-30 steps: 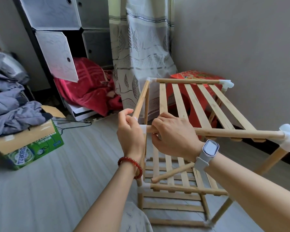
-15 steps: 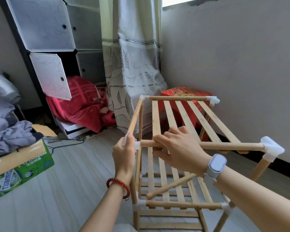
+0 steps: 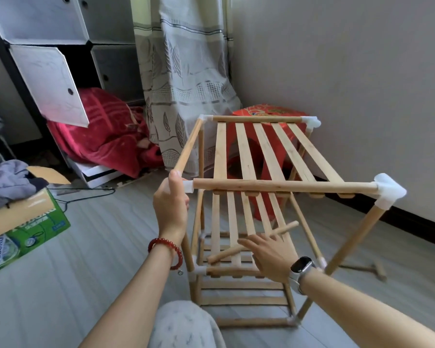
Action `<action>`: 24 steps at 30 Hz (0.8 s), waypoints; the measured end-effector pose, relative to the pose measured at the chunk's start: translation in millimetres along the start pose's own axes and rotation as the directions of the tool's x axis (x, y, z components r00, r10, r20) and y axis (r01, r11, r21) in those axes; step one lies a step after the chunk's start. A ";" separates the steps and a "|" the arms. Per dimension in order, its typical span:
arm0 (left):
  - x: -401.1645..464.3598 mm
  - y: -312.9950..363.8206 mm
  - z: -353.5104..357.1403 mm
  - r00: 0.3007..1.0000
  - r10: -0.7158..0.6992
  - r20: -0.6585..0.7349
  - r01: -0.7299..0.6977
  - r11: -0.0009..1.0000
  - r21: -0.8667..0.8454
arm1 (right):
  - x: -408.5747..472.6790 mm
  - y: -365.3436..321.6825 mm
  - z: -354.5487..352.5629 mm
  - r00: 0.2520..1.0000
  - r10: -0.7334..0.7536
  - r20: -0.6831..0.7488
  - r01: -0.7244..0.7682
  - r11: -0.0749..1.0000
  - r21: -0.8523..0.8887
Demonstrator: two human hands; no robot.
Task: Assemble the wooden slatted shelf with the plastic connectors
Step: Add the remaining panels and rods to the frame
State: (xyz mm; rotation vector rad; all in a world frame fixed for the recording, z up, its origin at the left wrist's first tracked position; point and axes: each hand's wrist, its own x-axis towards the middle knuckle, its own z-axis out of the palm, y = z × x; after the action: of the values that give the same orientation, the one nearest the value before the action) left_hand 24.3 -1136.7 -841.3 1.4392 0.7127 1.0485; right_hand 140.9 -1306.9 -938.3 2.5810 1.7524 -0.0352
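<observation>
The wooden slatted shelf (image 3: 261, 151) stands on the floor in front of me, its rods joined by white plastic connectors (image 3: 388, 190). My left hand (image 3: 171, 204) grips the near left top corner, where the front rod (image 3: 281, 186) meets a white connector (image 3: 188, 186). My right hand (image 3: 268, 256) is lower, over the middle tier, with fingers spread and straight, just beside a loose wooden rod (image 3: 253, 242) that lies slanted across the slats. Whether it touches the rod is unclear.
A red plastic stool (image 3: 269, 114) stands behind the shelf by the wall. A curtain (image 3: 181, 84) hangs at the back, a red blanket (image 3: 103, 129) and cube cabinet (image 3: 60, 46) at left. A green cardboard box (image 3: 23, 232) sits at far left. A small wooden piece (image 3: 377, 268) lies on the floor at right.
My right hand has left the top front rod and dropped to the middle tier by the loose rod. My left hand stays on the top left corner. The view has pulled back.
</observation>
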 end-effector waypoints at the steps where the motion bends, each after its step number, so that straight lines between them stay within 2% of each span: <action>1: -0.5 -3.0 1.3 1.000 0.011 -0.012 -0.011 1.000 0.009 | 3.0 4.8 12.6 0.991 0.091 0.098 -0.095 0.995 0.035; 4: -0.7 -9.6 3.1 0.999 0.006 -0.049 -0.005 1.000 0.013 | 17.9 8.8 40.2 0.975 0.158 0.154 -0.171 0.983 0.074; 8: 6.2 -11.5 4.4 0.997 0.025 -0.071 -0.023 0.999 0.022 | 35.5 1.5 46.2 0.978 0.093 0.185 -0.088 0.995 -0.034; 13: 9.2 -17.1 3.4 0.997 0.070 -0.042 -0.067 0.995 0.073 | 46.0 9.9 52.3 0.976 0.103 0.192 -0.080 0.989 -0.124; 15: 9.9 -17.6 2.5 0.996 0.087 -0.026 -0.084 0.993 0.084 | 50.8 7.6 46.0 0.993 0.081 0.084 -0.071 0.990 -0.119; 19: 16.6 -17.7 3.1 0.994 0.108 -0.032 -0.105 0.990 0.089 | 48.6 3.9 7.9 0.970 0.026 -0.242 -0.011 0.998 0.064; 21: 17.2 -21.1 1.6 0.992 0.116 -0.041 -0.111 0.989 0.098 | 31.8 -2.8 -14.7 0.930 -0.080 -0.359 0.124 0.987 0.101; 24: 13.8 -21.1 -1.3 0.992 0.109 -0.071 -0.101 0.989 0.105 | -4.7 -13.7 -44.0 0.829 -0.248 -0.502 0.301 0.953 0.026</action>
State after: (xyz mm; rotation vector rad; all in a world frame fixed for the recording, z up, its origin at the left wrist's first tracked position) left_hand 31.8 -1120.6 -859.2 1.5439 0.7602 1.1681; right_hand 126.7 -1305.0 -894.3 2.5334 2.3364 0.6012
